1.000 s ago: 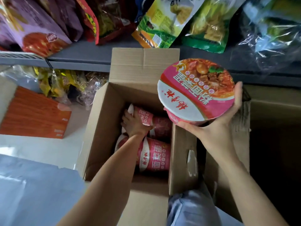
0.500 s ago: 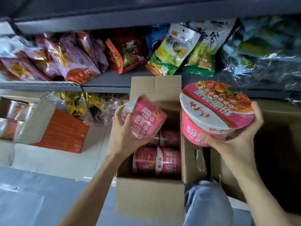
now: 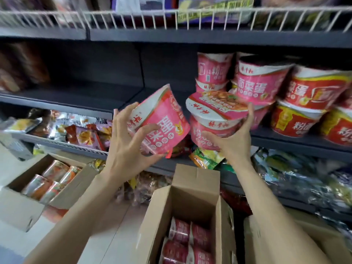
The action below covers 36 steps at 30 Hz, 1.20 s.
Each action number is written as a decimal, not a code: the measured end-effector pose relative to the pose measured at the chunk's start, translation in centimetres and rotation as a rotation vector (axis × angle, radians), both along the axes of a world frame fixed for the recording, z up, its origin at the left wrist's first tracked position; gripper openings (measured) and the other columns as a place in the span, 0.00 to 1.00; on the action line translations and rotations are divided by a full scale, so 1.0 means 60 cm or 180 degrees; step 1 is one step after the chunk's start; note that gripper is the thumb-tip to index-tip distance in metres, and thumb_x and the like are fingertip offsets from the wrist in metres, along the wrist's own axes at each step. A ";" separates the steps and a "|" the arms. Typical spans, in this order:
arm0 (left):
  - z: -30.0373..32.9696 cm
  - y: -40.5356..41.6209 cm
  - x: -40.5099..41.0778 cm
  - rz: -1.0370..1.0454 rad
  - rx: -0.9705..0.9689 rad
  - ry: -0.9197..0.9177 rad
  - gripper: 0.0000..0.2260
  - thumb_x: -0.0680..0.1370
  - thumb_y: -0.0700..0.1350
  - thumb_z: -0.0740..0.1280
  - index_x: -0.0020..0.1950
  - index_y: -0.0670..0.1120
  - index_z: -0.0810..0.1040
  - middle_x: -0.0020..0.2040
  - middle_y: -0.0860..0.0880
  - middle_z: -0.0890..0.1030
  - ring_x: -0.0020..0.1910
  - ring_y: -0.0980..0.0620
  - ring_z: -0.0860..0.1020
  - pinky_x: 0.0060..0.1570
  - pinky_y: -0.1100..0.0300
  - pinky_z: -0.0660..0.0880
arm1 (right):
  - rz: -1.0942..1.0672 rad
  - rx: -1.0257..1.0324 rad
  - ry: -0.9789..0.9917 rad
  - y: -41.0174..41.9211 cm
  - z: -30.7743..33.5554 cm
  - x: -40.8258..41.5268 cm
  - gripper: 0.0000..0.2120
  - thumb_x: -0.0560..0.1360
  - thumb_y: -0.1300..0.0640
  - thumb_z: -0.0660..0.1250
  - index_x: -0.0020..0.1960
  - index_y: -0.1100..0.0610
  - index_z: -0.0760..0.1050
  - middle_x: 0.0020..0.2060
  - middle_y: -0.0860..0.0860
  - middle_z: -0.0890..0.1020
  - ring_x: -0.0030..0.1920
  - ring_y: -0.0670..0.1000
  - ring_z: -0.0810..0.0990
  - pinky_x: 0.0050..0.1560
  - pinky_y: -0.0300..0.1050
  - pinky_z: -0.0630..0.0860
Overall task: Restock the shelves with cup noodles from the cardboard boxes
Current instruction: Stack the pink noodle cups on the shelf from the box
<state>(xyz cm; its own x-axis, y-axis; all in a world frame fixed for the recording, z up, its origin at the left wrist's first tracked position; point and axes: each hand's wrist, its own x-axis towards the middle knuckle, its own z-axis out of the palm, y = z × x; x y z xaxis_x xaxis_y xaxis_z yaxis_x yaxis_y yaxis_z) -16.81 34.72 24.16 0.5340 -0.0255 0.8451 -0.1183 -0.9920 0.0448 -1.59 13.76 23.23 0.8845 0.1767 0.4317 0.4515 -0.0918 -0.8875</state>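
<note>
My left hand (image 3: 128,147) grips a pink cup noodle (image 3: 162,119), tilted on its side, in front of the middle shelf (image 3: 80,96). Just to its right, my right hand (image 3: 233,141) holds a second pink cup noodle (image 3: 215,117) upright from below, close to the stacked pink cups (image 3: 257,84) on that shelf. Red cups (image 3: 312,103) stand stacked further right. Below my arms, an open cardboard box (image 3: 190,189) holds several more pink cups (image 3: 188,242).
The left part of the middle shelf is dark and bare. Snack bags (image 3: 80,130) fill the lower shelves. A second open box (image 3: 22,204) with orange cups sits on the floor at left. Another cardboard box (image 3: 282,244) stands at the lower right. A white wire rail (image 3: 133,18) edges the top shelf.
Both hands have risen from the box up to the middle shelf, each carrying its cup. The view has tilted up from the box to the shelves.
</note>
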 end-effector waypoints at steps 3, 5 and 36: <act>0.045 0.022 0.033 -0.0029 0.0358 -0.0035 0.25 0.67 0.57 0.74 0.58 0.50 0.71 0.68 0.40 0.61 0.69 0.38 0.62 0.73 0.39 0.49 | -0.0056 -0.0015 0.0120 0.067 0.005 0.053 0.59 0.56 0.52 0.83 0.76 0.47 0.49 0.72 0.49 0.65 0.70 0.47 0.66 0.64 0.37 0.62; 0.070 0.029 0.068 -0.0085 0.0619 -0.0094 0.24 0.67 0.56 0.75 0.58 0.52 0.71 0.68 0.41 0.61 0.69 0.38 0.62 0.73 0.40 0.49 | -0.0056 0.0092 0.0078 0.094 -0.007 0.083 0.59 0.56 0.52 0.83 0.76 0.48 0.50 0.72 0.49 0.65 0.71 0.48 0.65 0.69 0.43 0.64; -0.021 -0.070 0.378 -0.0394 -0.2811 0.1016 0.36 0.74 0.51 0.67 0.76 0.61 0.49 0.73 0.51 0.62 0.66 0.49 0.70 0.56 0.56 0.70 | 0.0838 -0.1037 -0.0012 0.073 -0.015 0.165 0.40 0.76 0.59 0.66 0.78 0.49 0.45 0.78 0.46 0.48 0.77 0.46 0.48 0.74 0.45 0.56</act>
<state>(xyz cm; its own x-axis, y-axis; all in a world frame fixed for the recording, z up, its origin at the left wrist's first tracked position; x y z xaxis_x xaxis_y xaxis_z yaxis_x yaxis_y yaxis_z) 5.85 30.49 22.92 0.7796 0.4816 0.4003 -0.0729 -0.5649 0.8219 8.32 18.15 22.34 0.7894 0.5245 0.3189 0.5002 -0.2484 -0.8295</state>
